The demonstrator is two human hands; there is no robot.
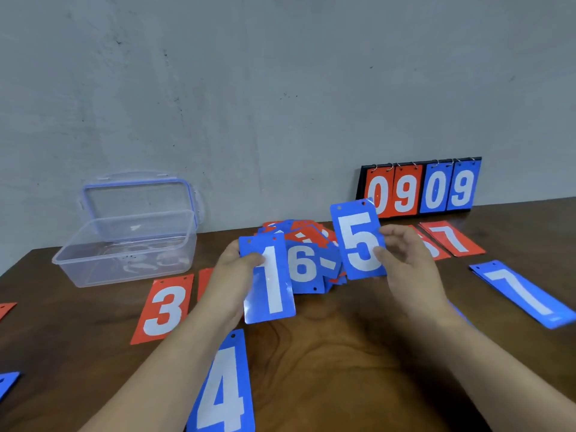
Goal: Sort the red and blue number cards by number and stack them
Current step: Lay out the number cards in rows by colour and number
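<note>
My left hand (232, 275) pinches a blue 1 card (270, 282) by its upper left edge, above the table. My right hand (408, 260) pinches a blue 5 card (358, 241) by its right edge, held upright. Between and behind them lies a loose pile of mixed red and blue cards (307, 244), with a blue 6 (304, 266) on top. Laid out flat are a red 3 (163, 310), a blue 4 (224, 388), a blue 7 (523, 296) and a red 7 (453, 238).
An open clear plastic box (124, 244) with its lid up stands at the back left. A scoreboard flip stand (419, 188) showing 09 09 leans on the wall at the back right. Card corners show at the left edge (7, 383). The wooden table (343, 353) spans the view.
</note>
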